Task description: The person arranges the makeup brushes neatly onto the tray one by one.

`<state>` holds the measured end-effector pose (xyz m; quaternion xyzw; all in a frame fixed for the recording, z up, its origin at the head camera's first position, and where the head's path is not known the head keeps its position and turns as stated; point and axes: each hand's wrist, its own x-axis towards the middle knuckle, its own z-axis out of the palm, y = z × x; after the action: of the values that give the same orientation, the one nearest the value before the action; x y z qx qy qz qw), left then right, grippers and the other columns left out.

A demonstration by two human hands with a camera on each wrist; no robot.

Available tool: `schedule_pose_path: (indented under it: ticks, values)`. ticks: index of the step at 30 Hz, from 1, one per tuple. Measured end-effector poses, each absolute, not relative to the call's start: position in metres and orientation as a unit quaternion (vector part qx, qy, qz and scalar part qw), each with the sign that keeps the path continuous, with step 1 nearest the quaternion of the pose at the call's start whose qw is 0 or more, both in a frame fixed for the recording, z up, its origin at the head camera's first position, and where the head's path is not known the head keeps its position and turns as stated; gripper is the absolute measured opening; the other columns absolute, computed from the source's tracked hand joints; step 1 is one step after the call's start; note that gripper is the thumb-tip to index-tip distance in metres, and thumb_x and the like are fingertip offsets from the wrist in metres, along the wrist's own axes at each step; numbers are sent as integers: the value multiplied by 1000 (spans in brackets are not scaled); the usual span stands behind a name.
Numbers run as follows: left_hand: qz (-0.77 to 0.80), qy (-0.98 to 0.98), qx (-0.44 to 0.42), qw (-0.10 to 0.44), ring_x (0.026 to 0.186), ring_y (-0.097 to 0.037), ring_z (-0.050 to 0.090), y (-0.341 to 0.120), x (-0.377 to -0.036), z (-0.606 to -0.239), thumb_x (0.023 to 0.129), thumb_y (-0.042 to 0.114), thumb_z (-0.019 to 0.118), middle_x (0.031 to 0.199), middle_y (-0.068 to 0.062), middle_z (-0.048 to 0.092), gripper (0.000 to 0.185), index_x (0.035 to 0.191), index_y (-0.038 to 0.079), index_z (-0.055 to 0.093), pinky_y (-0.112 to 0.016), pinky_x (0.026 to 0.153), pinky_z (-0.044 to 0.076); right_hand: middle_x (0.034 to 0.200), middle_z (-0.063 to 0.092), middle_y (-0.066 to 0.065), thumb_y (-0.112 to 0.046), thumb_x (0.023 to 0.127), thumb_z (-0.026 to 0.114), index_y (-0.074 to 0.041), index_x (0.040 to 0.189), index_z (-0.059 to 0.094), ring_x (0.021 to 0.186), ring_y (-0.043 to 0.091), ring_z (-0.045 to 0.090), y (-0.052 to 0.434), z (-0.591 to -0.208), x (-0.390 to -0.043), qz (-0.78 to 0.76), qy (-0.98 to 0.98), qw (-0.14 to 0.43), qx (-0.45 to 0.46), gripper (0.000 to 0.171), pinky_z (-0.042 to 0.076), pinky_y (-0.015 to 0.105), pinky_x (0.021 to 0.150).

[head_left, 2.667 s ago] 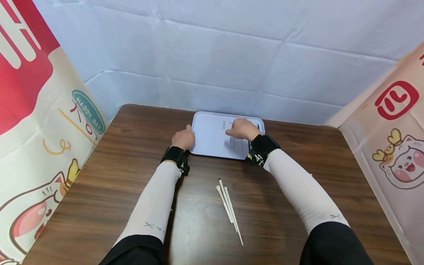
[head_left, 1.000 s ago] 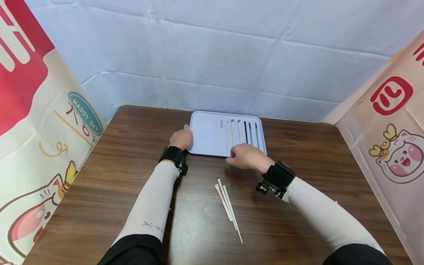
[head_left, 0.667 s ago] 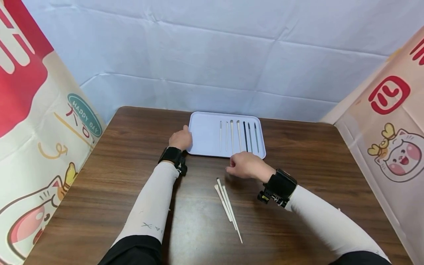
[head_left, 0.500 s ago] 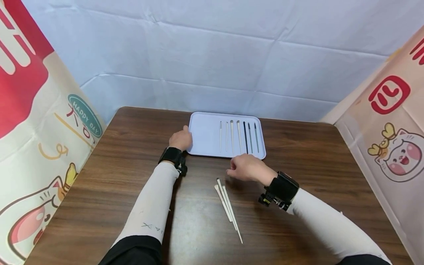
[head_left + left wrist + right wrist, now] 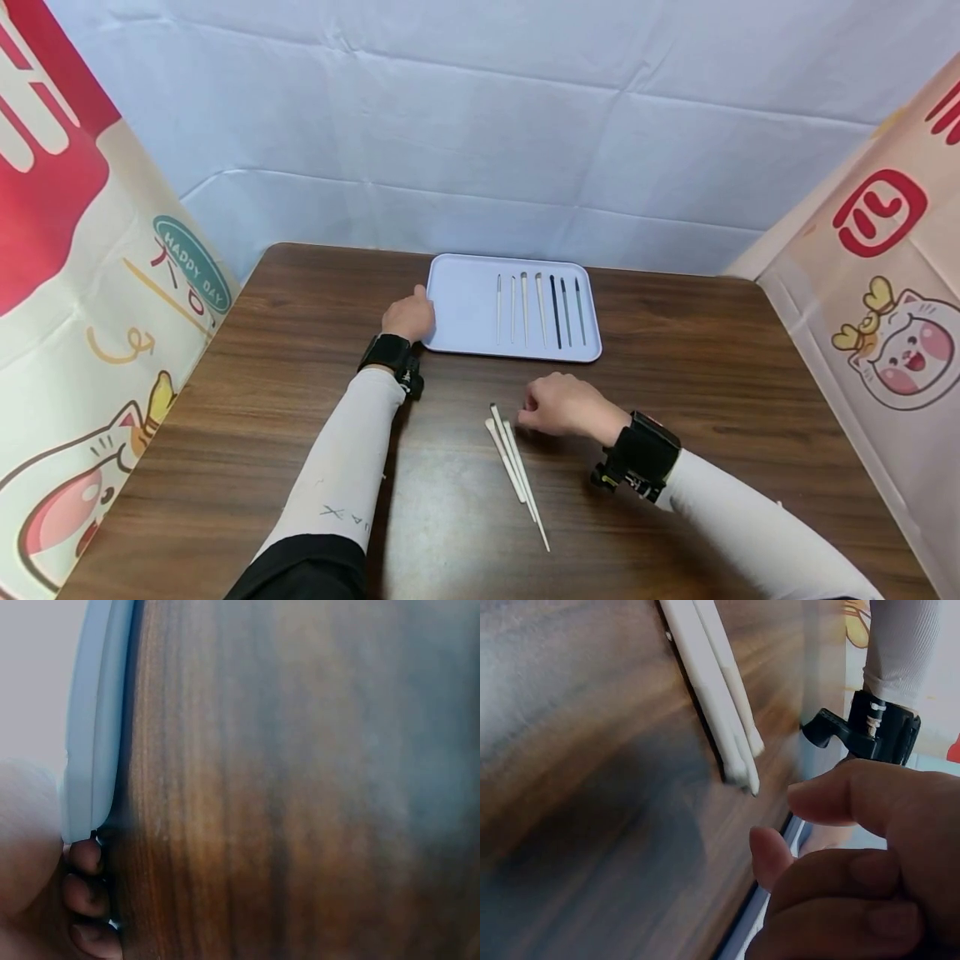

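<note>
My left hand (image 5: 408, 317) grips the left edge of a pale tray (image 5: 465, 304). In the left wrist view, its fingers (image 5: 88, 895) curl beneath the tray's rim. Several slim, brush-like sticks lie side by side in the tray, some pale (image 5: 541, 308) and some dark (image 5: 556, 312). Nearer to me on the table, a few loose white sticks (image 5: 517, 468) lie bunched, one with a dark tip. Just right of their far ends is my right hand (image 5: 566, 406). The right wrist view shows its thumb and forefinger apart and the other fingers loosely bent, holding nothing.
The brown wooden table (image 5: 315, 383) carries both the tray and the loose sticks. A pale cloth (image 5: 480, 142) hangs behind it. Printed cloths stand at the left (image 5: 60, 350) and right (image 5: 862, 333) sides.
My right hand has come back from over the tray toward me and now is beside the loose sticks. The left hand keeps its hold on the tray's edge.
</note>
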<state>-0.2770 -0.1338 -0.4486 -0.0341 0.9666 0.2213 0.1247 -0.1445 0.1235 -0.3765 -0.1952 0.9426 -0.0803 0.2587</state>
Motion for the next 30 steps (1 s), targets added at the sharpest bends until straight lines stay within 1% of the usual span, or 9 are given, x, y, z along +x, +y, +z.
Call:
schedule_pose_path:
  ticks: [6, 18, 23, 30]
  values:
    - [220, 967, -31, 121, 98, -40, 61, -134, -277, -449, 111, 28, 30, 112, -23, 64, 38, 136, 1, 40, -51, 87, 49, 62, 47, -5, -32, 94, 65, -17, 66, 59, 56, 13, 44, 123, -382, -136, -78, 941, 267, -192, 32, 33, 30, 52]
    - [220, 968, -32, 119, 99, -41, 61, -134, -278, -450, 111, 28, 30, 112, -23, 63, 38, 136, 2, 39, -51, 88, 49, 64, 54, -4, -33, 91, 69, -19, 69, 60, 58, 14, 49, 122, -397, -121, -68, 940, 275, -192, 28, 37, 31, 53]
    - [221, 968, -31, 116, 100, -41, 61, -135, -279, -452, 111, 28, 30, 113, -24, 63, 37, 135, 2, 40, -52, 89, 49, 64, 53, -4, -35, 91, 69, -19, 68, 60, 58, 14, 48, 121, -399, -116, -63, 939, 279, -190, 30, 36, 31, 52]
    - [218, 969, -27, 109, 99, -41, 62, -135, -281, -455, 111, 28, 31, 111, -23, 64, 37, 135, 2, 41, -52, 88, 49, 59, 48, -5, -35, 90, 69, -19, 62, 57, 53, 13, 45, 120, -398, -112, -61, 937, 277, -202, 35, 33, 30, 50]
